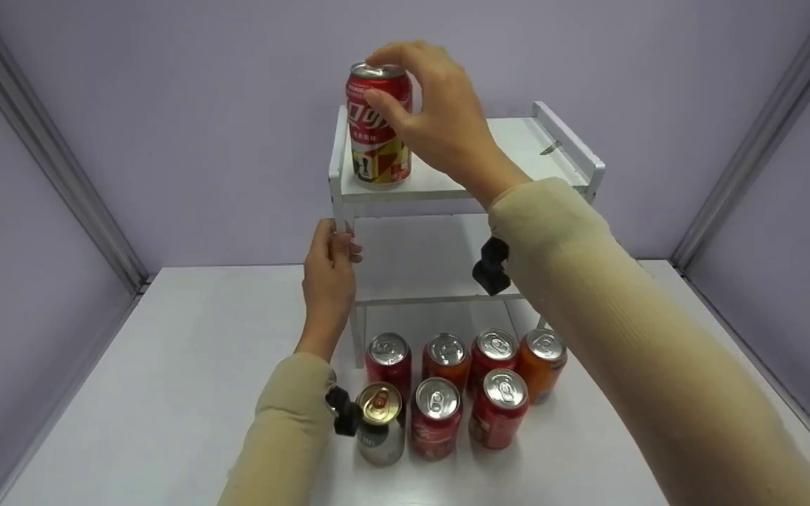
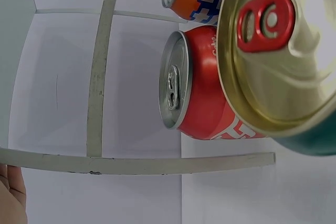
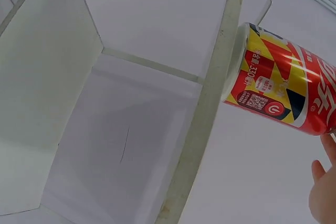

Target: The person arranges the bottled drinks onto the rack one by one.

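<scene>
A red cola can (image 1: 380,130) with a yellow patterned lower part stands upright at the left front of the top tier of a white shelf rack (image 1: 440,184). My right hand (image 1: 440,105) holds this can near its top, fingers curved over the lid and thumb at its front. In the right wrist view, the can's (image 3: 283,80) base is at the board's edge, with fingertips (image 3: 328,148) at the right border. Lower down, my left hand (image 1: 331,274) grips the rack's left front post (image 1: 340,211); only part of that hand (image 2: 13,192) shows in the left wrist view.
Several cans stand on the table (image 1: 236,330) at and before the rack's foot: red cans (image 1: 436,418), orange ones (image 1: 544,362) and a silver can (image 1: 380,425) with a gold lid. Raised side rails (image 1: 570,144) edge the top tier. Walls enclose the table.
</scene>
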Available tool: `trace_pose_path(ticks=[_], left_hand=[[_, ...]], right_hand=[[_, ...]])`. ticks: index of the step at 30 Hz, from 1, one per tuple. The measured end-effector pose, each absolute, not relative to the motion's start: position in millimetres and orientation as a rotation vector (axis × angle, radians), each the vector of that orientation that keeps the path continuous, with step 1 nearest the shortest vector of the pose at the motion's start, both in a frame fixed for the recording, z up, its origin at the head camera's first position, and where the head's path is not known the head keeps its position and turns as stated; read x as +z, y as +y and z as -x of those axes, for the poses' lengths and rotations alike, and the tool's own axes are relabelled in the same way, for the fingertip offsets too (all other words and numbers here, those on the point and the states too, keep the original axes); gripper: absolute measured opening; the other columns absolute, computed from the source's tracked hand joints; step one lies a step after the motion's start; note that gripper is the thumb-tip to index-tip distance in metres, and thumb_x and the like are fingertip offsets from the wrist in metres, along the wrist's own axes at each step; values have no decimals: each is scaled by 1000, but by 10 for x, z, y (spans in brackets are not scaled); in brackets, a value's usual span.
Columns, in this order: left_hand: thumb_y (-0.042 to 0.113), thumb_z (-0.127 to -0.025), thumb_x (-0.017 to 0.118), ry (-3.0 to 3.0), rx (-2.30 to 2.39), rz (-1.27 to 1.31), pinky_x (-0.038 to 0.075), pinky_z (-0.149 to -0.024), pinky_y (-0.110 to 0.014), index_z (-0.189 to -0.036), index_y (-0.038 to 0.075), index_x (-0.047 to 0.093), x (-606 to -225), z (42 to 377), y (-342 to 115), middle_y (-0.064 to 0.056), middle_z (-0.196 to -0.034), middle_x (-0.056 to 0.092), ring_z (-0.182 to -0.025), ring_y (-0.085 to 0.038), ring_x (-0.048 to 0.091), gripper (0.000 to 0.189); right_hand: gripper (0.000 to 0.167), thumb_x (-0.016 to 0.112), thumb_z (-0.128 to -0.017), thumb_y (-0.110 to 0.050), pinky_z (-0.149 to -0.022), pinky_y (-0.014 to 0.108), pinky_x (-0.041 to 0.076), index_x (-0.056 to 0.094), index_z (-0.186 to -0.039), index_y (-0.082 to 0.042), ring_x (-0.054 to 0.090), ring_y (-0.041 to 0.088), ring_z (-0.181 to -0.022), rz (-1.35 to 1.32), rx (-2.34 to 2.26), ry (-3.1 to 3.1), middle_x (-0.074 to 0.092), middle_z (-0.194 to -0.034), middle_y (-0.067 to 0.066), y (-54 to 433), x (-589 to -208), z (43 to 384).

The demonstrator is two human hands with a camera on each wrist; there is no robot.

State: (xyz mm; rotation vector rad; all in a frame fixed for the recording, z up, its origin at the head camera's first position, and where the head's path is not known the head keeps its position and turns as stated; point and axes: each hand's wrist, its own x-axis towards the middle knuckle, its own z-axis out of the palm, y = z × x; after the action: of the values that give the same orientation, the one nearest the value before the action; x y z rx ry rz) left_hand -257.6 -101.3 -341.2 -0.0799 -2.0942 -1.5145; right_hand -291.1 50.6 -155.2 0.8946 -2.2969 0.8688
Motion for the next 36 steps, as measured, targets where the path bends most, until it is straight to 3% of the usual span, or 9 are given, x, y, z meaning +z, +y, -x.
trace_pose_path(ticks=[4, 8, 14, 21, 28, 36], left_hand=[[25, -108, 37, -2094, -1517, 85, 51, -80, -39, -112, 8, 53, -3407, 2573, -1008, -9, -97, 62, -94, -21, 65, 24], [25, -108, 37, -2092, -1509, 91, 52, -82, -41, -112, 7, 52, -3405, 2569, -998, -9, -97, 63, -96, -25, 65, 24], [26, -108, 37, -2086, -1516, 87, 52, -84, -41, -113, 6, 51, -3402, 2565, -1002, -9, -98, 61, -98, -28, 65, 24], [27, -108, 37, -2088, -1509, 74, 52, -83, -41, -113, 6, 52, -3410, 2569, -1017, -8, -98, 62, -96, -25, 65, 27], [29, -108, 36, -2105, -1498, 63, 52, -81, -40, -113, 9, 53, -3418, 2579, -1015, -6, -97, 62, -96, -23, 65, 26], [27, -109, 35, -2100, -1520, 67, 51, -83, -41, -114, 9, 52, -3413, 2577, -1005, -7, -98, 62, -98, -26, 65, 26]], right_hand=[[35, 63, -98, -32, -101, 15, 33, 64, -127, -13, 47, 9, -123, -860, 709, -2217, 60, -129, -2, 469, -1569, 2906], [33, 63, -99, -28, -104, 19, 34, 64, -126, -10, 50, 12, -122, -901, 624, -2167, 61, -129, 1, 487, -1616, 2922], [31, 57, -102, -21, -104, 19, 35, 57, -129, -5, 53, 14, -121, -992, 618, -2119, 61, -128, 6, 513, -1671, 2943], [32, 52, -103, -20, -101, 16, 37, 49, -133, -9, 52, 7, -122, -979, 720, -2215, 59, -130, 3, 486, -1703, 2916], [41, 65, -97, -28, -104, 15, 33, 49, -129, -7, 47, 6, -130, -941, 724, -2216, 53, -142, 1, 462, -1714, 2918], [40, 69, -94, -19, -103, 14, 35, 50, -126, -6, 47, 6, -130, -916, 784, -2295, 54, -142, 1, 455, -1617, 2910]])
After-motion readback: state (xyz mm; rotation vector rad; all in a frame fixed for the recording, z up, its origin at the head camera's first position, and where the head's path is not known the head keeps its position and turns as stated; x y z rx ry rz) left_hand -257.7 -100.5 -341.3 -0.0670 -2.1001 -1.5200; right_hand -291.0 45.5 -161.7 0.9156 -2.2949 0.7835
